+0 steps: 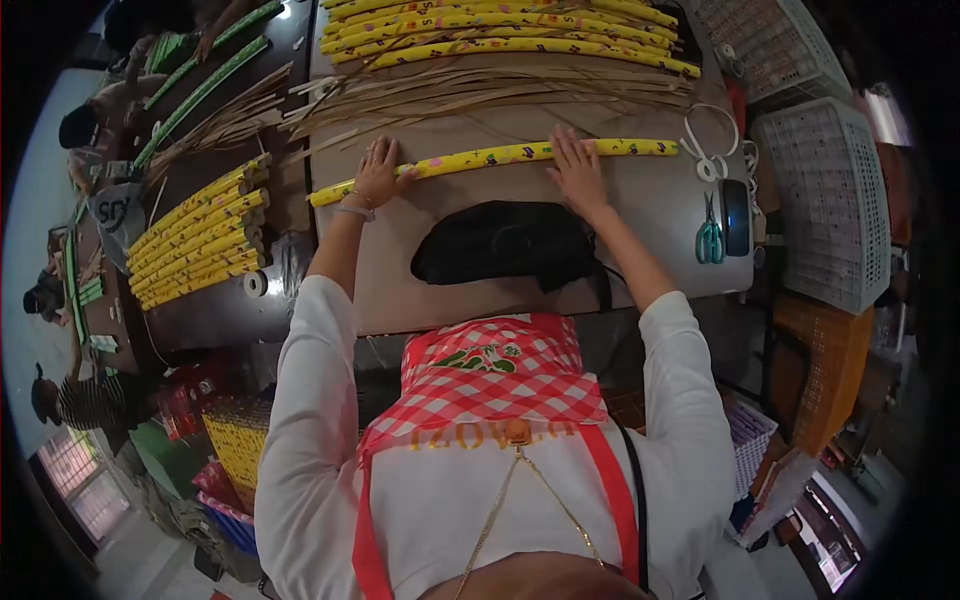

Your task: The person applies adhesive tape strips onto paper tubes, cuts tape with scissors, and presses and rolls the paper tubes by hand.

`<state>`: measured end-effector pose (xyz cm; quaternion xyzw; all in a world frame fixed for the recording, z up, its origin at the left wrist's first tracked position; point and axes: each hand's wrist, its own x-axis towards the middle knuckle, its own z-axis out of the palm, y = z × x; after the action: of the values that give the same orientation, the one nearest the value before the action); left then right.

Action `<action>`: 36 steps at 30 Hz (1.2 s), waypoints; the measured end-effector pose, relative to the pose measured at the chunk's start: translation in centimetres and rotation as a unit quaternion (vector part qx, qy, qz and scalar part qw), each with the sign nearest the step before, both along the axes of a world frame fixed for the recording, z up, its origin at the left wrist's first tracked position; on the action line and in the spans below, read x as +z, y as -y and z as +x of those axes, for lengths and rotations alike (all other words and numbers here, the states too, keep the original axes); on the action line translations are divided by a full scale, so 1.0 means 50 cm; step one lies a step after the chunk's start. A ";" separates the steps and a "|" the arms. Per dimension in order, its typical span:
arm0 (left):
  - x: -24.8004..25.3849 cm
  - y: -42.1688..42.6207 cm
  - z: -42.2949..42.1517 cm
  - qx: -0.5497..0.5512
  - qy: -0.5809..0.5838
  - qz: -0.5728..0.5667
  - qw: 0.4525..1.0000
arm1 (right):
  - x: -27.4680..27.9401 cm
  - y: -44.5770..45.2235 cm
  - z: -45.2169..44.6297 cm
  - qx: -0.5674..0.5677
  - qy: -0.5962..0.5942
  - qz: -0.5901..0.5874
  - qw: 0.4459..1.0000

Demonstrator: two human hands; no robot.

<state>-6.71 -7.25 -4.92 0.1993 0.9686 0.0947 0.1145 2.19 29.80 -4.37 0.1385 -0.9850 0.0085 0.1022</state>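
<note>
A long yellow patterned tube (480, 159) lies across the table in front of me. My left hand (378, 175) rests near its left end, fingers stretched out and the thumb apart, overlapping the tube. Flat over the tube's right half is my right hand (578, 172), its fingers extended. Neither hand is wrapped around it. Between my forearms sits a black fabric bag (505, 243). Loose thin brown strips (480, 95) are spread just beyond the tube.
More yellow tubes (520, 45) lie at the far side, and another bundle (200, 240) is on the left. Teal-handled snips (709, 240), a phone (736, 218) and white tape rolls (711, 167) are at the right. A white crate (830, 205) stands beyond. Other people work at left.
</note>
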 end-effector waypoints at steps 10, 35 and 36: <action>0.019 -0.006 0.003 0.010 0.032 -0.004 0.999 | 0.024 0.084 -0.072 0.237 0.025 0.012 0.971; 0.004 0.000 -0.004 0.010 0.036 -0.029 0.999 | 0.022 -0.016 -0.119 0.383 0.006 -0.045 0.923; 0.001 0.000 -0.001 0.014 0.039 -0.026 0.999 | 0.040 0.009 -0.112 0.316 0.043 -0.089 0.944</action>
<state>-6.78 -7.23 -4.87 0.1791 0.9681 0.0786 0.1565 -3.40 29.37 -2.36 0.4325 -0.8894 0.1338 0.0640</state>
